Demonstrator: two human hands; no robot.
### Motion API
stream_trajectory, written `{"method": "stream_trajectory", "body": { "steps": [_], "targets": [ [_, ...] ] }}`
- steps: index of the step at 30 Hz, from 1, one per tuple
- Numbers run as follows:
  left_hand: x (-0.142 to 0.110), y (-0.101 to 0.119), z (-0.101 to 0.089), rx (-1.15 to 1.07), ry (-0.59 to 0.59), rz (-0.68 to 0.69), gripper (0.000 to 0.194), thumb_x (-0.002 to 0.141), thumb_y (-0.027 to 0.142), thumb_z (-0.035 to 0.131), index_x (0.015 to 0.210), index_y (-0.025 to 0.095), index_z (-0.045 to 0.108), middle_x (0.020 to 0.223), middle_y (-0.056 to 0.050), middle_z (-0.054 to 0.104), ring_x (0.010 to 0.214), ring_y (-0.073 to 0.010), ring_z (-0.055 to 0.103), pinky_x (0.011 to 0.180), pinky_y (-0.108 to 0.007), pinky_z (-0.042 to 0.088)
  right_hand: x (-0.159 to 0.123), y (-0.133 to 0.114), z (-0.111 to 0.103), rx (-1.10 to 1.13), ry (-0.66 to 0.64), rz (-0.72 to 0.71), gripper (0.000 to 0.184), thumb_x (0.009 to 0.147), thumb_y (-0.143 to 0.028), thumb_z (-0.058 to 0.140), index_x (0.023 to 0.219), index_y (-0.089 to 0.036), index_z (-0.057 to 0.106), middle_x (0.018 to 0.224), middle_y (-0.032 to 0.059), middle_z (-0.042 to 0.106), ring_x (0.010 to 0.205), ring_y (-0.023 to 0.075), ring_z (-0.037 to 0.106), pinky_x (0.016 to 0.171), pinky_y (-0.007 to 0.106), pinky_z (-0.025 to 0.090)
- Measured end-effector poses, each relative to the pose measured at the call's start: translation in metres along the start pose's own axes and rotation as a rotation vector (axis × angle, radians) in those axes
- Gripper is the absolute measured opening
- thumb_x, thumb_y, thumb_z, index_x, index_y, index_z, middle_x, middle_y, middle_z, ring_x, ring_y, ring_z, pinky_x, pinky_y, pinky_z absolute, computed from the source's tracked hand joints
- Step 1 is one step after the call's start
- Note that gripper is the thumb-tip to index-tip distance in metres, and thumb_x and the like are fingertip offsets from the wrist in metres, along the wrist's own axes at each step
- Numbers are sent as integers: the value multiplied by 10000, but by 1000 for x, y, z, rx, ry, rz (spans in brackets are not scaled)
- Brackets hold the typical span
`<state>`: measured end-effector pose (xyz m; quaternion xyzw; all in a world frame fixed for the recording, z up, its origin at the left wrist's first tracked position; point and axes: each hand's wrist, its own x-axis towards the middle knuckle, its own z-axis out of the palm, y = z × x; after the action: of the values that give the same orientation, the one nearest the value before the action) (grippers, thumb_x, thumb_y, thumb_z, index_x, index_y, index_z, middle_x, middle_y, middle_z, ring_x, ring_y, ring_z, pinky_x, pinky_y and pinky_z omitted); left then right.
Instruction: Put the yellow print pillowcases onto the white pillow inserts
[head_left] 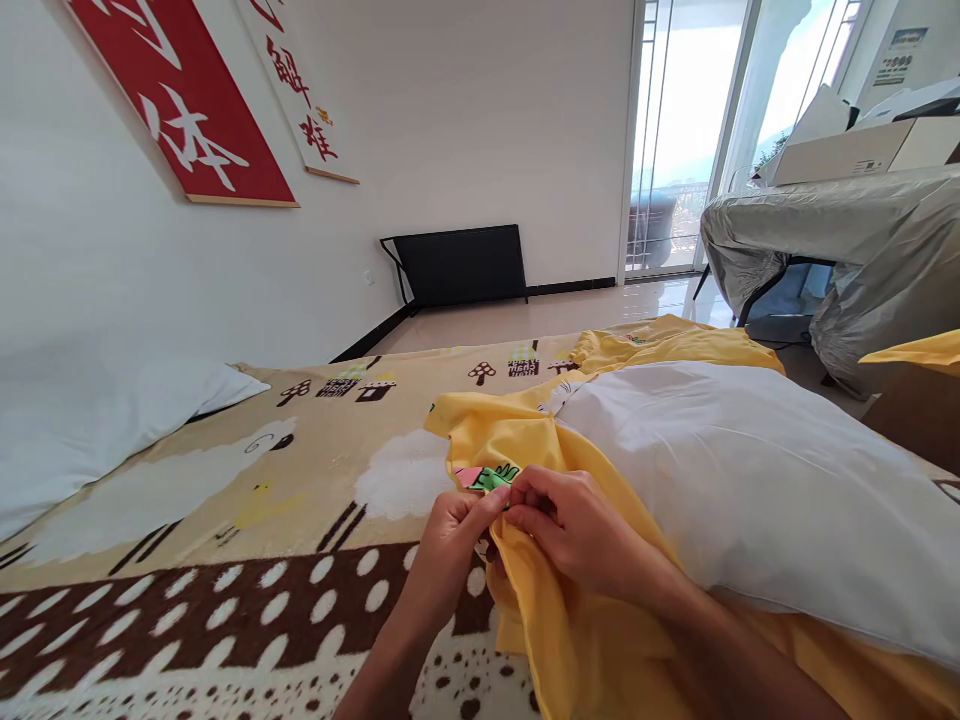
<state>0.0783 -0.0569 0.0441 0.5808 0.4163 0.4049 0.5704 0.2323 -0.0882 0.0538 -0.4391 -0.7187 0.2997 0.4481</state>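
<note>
My left hand (461, 530) and my right hand (574, 520) meet at the edge of a yellow pillowcase (525, 435). Both pinch the cloth between thumb and fingers, right beside a pink and green printed patch (487, 478). More of the yellow cloth hangs down below my wrists, and part of it lies under a plump white pillow (720, 460) to the right. Whatever sits exactly between my fingertips is hidden.
A patterned blanket (315, 510) with sheep and spots spreads beneath. Another white pillow (127, 420) rests at left. Farther back are more yellow cloth (675, 345), a black panel (461, 265) against the wall, and a plastic-covered table (840, 215) bearing a carton (847, 150).
</note>
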Motion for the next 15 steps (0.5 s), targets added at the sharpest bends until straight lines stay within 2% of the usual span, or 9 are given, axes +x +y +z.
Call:
{"method": "stream_trajectory", "body": {
  "steps": [4, 10, 13, 15],
  "targets": [
    [-3, 10, -7, 89, 63, 4, 368, 670, 461, 701, 568, 138, 558, 530, 31, 440, 498, -84, 361, 462, -195, 286, -1, 1, -3, -138, -24, -33, 113, 877, -212, 507, 766, -195, 520, 643, -46, 515, 573, 90, 388, 569, 211, 309],
    [-6, 18, -13, -197, 292, 40, 317, 647, 431, 749, 656, 169, 571, 546, 54, 513, 496, -91, 456, 496, -186, 373, -2, 1, -10, -236, -141, -157, 129, 912, -202, 462, 804, -195, 533, 739, -10, 602, 659, 111, 487, 661, 232, 363],
    [-2, 18, -15, -268, 264, -8, 295, 610, 404, 771, 716, 168, 630, 555, 47, 562, 517, -111, 513, 514, -194, 410, -2, 3, -8, -203, -26, -115, 120, 922, -213, 441, 869, -197, 548, 776, 0, 608, 667, 114, 505, 649, 227, 387],
    [0, 15, -13, -300, 206, -44, 294, 605, 393, 773, 731, 162, 643, 559, 42, 573, 514, -114, 517, 502, -196, 411, -2, 5, -5, -183, 28, -114, 150, 917, -207, 454, 1024, -201, 560, 944, 31, 637, 754, 121, 548, 706, 236, 421]
  ]
}}
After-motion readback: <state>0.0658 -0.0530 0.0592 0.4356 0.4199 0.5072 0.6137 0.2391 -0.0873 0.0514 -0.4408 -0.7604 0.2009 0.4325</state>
